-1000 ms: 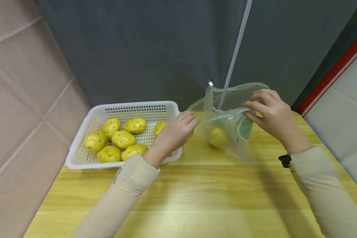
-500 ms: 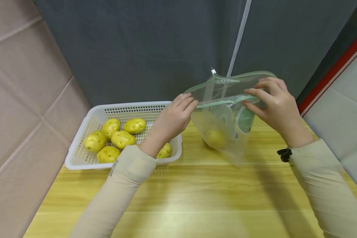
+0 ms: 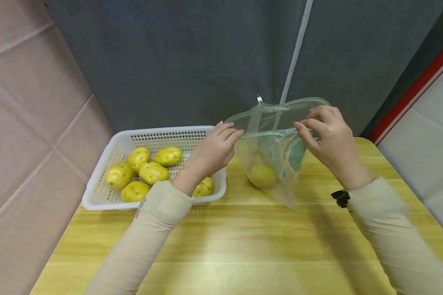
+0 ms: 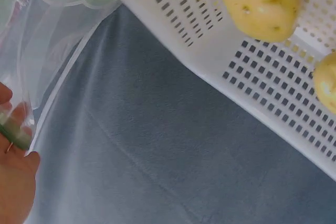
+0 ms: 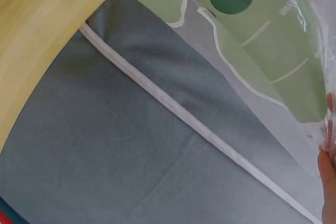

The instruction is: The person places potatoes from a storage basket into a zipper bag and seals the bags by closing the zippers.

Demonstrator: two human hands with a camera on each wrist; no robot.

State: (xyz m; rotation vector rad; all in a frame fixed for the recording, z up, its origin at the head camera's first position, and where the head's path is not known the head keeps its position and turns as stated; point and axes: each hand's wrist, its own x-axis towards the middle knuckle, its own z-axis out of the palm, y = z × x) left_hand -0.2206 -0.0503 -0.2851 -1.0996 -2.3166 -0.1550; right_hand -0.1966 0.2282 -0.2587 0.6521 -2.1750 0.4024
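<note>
A clear zip bag (image 3: 252, 153) with green printing hangs mouth up between both hands, its bottom corner at the tabletop. One potato (image 3: 263, 176) shows through its lower part. My left hand (image 3: 212, 149) pinches the left end of the bag's mouth; in the left wrist view, fingers grip its green rim. My right hand (image 3: 330, 137) pinches the mouth near its right end, thumb toward the front layer. The right wrist view shows only part of that hand (image 5: 328, 182), at the bag's edge. The white slider (image 3: 259, 99) sits on the raised back rim.
Left of the bag stands a white perforated basket (image 3: 96, 200) holding several potatoes (image 3: 153, 173); my left forearm crosses its front right part. A grey curtain (image 3: 188, 61) with a pale strip hangs behind the wooden table (image 3: 243, 246). Walls flank both sides.
Both hands lifted the bag's mouth, then lowered it slightly and shifted left. The potato in the bag moved a little left and down. The basket has stayed in place.
</note>
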